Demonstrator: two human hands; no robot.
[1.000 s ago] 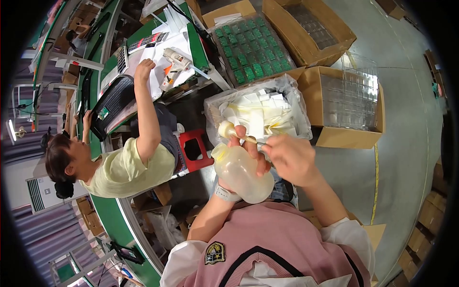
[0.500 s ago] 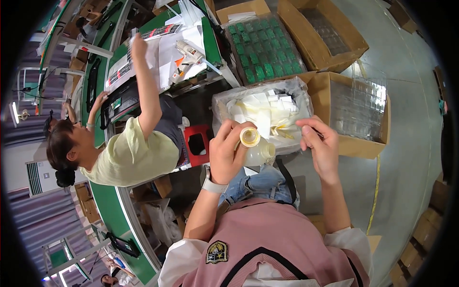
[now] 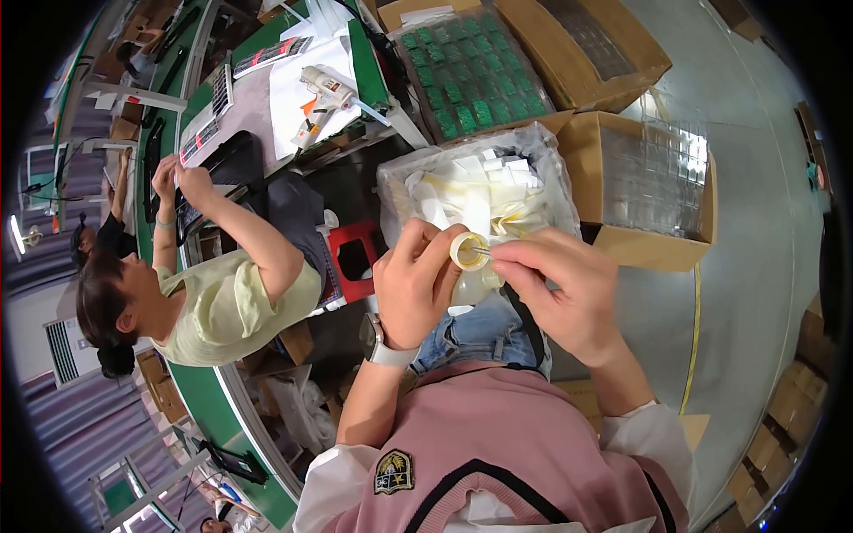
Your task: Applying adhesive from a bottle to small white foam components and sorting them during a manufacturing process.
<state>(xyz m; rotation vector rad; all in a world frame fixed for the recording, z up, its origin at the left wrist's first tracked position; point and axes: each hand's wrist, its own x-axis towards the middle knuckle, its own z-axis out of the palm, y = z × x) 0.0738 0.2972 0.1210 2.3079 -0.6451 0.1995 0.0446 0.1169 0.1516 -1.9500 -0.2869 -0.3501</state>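
Left hand: the left hand (image 3: 416,286) is clamped around a small pale plastic bottle (image 3: 469,282), with the fingers curled shut on its neck.
Right hand: the right hand (image 3: 569,289) has its thumb and finger pinched together on a thin little piece right at the bottle mouth (image 3: 468,250). I cannot tell what the piece is; it is too small.
Where the bottle is: up in the air over the person's lap, just in front of the clear bag (image 3: 475,191).
Slip: the bottle looks smooth, so it could slide out of the left hand and drop on the jeans or the floor if the hold gets loose.
Miss: the pinched piece is tiny, so it could fall from the fingers, or go in crooked, if the bottle mouth tips away.
Bump: the bag is very near the bottle, so a quick elbow move could knock pieces out of it.
Clear bag: it is open at the top and full of pale yellow and white plastic pieces, piled in a heap.
Box right of the bag: a brown cardboard box (image 3: 622,244) holds clear plastic trays with many small square pockets.
Box behind the bag: another cardboard box holds a tray of green parts (image 3: 466,80) in neat rows.
Far box: a third cardboard box (image 3: 613,62) beyond the green tray holds more clear trays.
Worktop left of the bag: a green worktop (image 3: 364,53) carries papers and a white glue gun (image 3: 327,89).
Other person: a person in a yellow shirt (image 3: 235,306) sits left of the bag, both hands up at the worktop.
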